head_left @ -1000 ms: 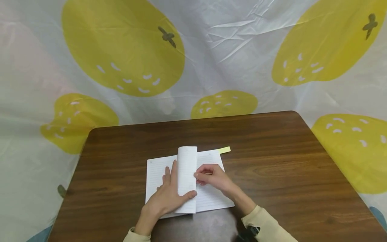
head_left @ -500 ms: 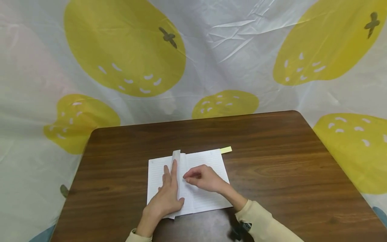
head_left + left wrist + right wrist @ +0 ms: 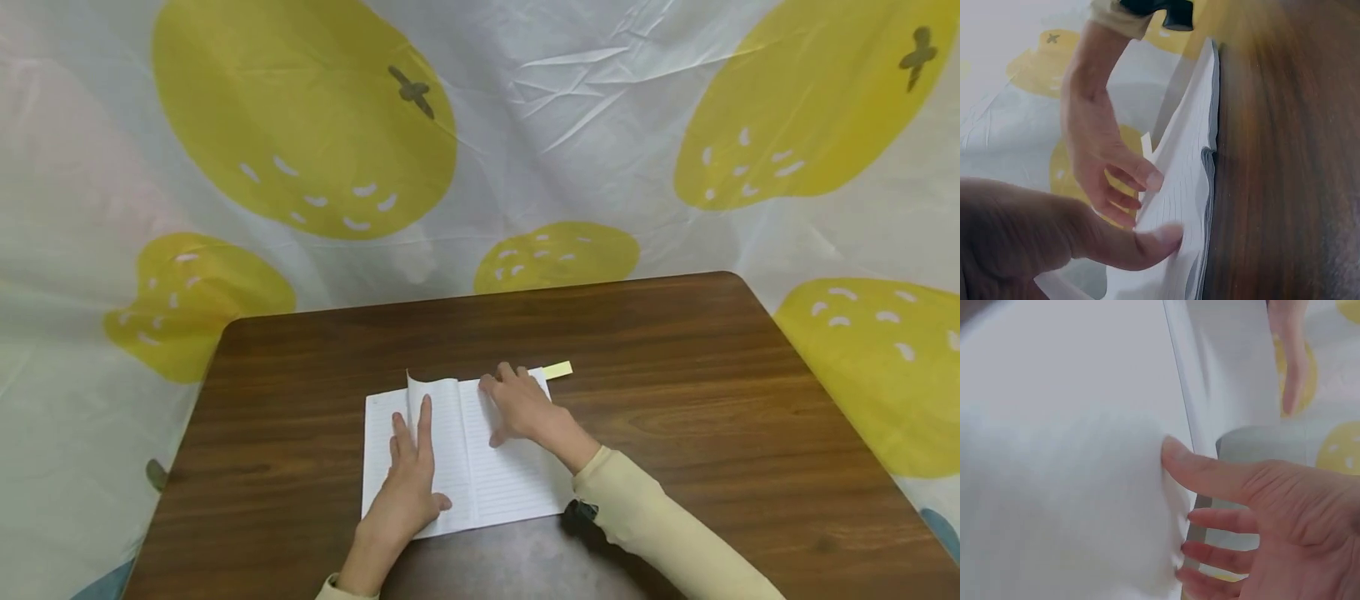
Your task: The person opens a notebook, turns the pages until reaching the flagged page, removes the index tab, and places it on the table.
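Note:
A lined notebook [image 3: 517,487] lies spread on the table, white pages facing up. My left hand [image 3: 405,492] is over its left half with fingers extended and thumb apart. A partly lifted leaf [image 3: 438,404] curls up beside those fingers, its left edge raised. Over the upper part of the right page, my right hand [image 3: 521,408] has its fingers spread and bent slightly, fingertips right at the paper. In the right wrist view, the thumb [image 3: 1191,465] and fingertips of that hand meet the page. The left wrist view shows my left thumb [image 3: 1141,247] along the lined sheet.
A yellow paper tab [image 3: 557,370] sticks out from the notebook's top right corner. The brown wood-grain table [image 3: 712,375] extends around it. Behind hangs a white curtain [image 3: 570,167] printed with yellow fruit. A dark device [image 3: 581,512] sits at the right wrist.
The leaf has swung from the middle over to the left side. My right hand let go of it, moved left, then up and right over the right page, its fingers spreading.

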`<state>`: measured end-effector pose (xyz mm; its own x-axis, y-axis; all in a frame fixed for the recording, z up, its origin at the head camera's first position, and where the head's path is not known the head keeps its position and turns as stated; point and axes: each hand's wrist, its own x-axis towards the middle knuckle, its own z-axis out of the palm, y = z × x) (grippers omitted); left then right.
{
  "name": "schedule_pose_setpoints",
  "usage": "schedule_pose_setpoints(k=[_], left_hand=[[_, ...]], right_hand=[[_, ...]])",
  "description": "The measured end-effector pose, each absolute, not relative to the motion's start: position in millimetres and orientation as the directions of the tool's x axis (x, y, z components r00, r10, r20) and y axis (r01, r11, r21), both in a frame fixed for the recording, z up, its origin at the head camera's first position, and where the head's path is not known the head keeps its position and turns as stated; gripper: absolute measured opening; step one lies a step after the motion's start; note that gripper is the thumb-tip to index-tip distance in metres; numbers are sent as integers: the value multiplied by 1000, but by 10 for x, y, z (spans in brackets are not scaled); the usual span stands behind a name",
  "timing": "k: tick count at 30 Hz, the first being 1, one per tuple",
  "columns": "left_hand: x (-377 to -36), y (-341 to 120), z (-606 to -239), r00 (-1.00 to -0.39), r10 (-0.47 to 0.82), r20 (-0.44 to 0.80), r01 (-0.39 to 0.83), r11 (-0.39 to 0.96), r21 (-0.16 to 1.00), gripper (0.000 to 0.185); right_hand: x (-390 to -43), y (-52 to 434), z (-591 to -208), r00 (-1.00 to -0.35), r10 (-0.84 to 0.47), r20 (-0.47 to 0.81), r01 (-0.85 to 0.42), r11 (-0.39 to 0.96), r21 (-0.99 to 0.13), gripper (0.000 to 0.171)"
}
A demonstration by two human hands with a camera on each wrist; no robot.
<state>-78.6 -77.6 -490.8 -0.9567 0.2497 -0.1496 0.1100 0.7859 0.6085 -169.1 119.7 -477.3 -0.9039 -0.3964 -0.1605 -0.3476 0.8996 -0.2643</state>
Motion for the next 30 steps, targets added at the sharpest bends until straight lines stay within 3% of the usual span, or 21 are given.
schedule_pose_setpoints(k=[7, 15, 24, 30], left_hand=[[-822, -834, -5001, -983, 182, -32, 153, 900, 409, 146], [-821, -877, -4988, -972, 219, 88, 234, 945, 230, 139], [-840, -754, -4879, -935, 319, -155, 244, 896, 371, 113], [-859, -779, -4921, -901, 370, -227, 254, 873, 416, 94]], right_hand=[[-1861, 1159, -4744, -877, -347, -333, -327, 938, -116, 114], [-1827, 1151, -4747, -870, -323, -373, -310, 946, -95, 114], [-1642, 1208, -4783, -896, -353, -268, -331, 935, -127, 102], [-1509, 1315, -4813, -918, -349, -190, -324, 934, -150, 95]])
